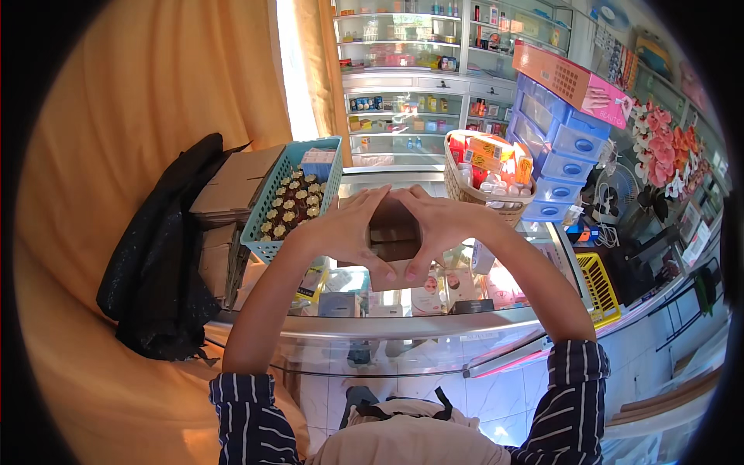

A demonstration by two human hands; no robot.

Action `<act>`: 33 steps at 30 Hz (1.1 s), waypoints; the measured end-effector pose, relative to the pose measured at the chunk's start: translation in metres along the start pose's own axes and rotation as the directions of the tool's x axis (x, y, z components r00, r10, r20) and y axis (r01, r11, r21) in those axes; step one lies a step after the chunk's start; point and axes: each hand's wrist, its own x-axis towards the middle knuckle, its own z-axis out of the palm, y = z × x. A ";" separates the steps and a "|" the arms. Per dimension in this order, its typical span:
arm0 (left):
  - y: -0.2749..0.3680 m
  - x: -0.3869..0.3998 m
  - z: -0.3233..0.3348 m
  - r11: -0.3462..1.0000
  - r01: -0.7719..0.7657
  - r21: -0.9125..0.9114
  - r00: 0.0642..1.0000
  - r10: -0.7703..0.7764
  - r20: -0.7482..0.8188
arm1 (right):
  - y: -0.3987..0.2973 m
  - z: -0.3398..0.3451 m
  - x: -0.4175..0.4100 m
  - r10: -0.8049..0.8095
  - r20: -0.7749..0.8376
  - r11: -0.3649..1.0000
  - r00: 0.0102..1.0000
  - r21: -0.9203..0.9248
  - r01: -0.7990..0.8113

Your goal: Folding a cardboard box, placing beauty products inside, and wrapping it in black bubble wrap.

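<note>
Between my two hands is a small open cardboard box (395, 232), held above the glass top of a display counter. My left hand (354, 229) grips its left side, and my right hand (436, 226) grips its right side, with the thumbs near a flap at the box's near edge. The box's dark inside faces up, and no contents can be made out in it. Left of my hands, a teal plastic basket (338, 168) holds many small bottles with gold flower-like caps and a pale box. Flattened cardboard boxes (235, 180) lie stacked beyond that basket, at the left.
A black plastic bag (165, 250) lies at the left by an orange curtain (145, 87). A woven basket (494, 195) of boxes and bottles stands back right, beside blue plastic drawers (558, 145). A yellow basket (601, 290) is at the right. Boxed products show under the glass.
</note>
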 end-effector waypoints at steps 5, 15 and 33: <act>-0.001 0.005 0.000 0.999 -0.017 -0.046 0.999 0.018 0.027 | 0.011 0.005 -0.006 -0.097 -0.086 0.992 0.992 0.073 0.104; 0.001 0.003 0.004 0.998 -0.011 -0.059 1.000 0.010 -0.005 | 0.003 0.062 0.017 0.103 -0.492 0.995 0.864 0.047 -0.092; -0.014 0.007 0.035 0.906 -0.197 -0.374 0.974 0.137 -0.181 | 0.007 0.087 0.024 0.109 -0.724 0.909 0.681 0.349 0.226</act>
